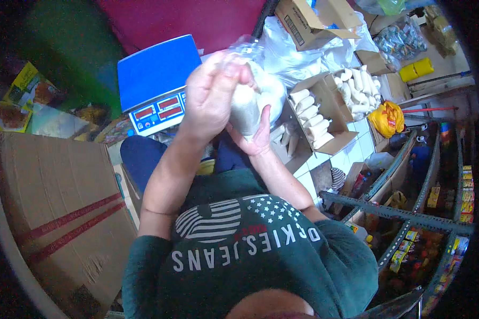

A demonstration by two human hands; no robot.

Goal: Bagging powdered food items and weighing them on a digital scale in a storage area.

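Observation:
A clear plastic bag filled with a white granular or powdery substance [244,113] is held up in front of me. My left hand [213,85] closes around its upper part with bent fingers. Under its lower end, my right hand [255,137] cups it, the thumb pointing up along the side. Another bulging white mass [273,91] shows just behind; I cannot tell whether it belongs to the same bag. To the left stands a digital weighing scale [157,73] with a blue platform and lit red displays.
An open cardboard box [331,115] on the right holds several filled white bags [311,119]; more white packets [359,91] lie behind it. Beyond are plastic sheets [291,56] and a carton [315,24]. Metal shelving [399,213] is at right, a large cardboard sheet [60,199] at left.

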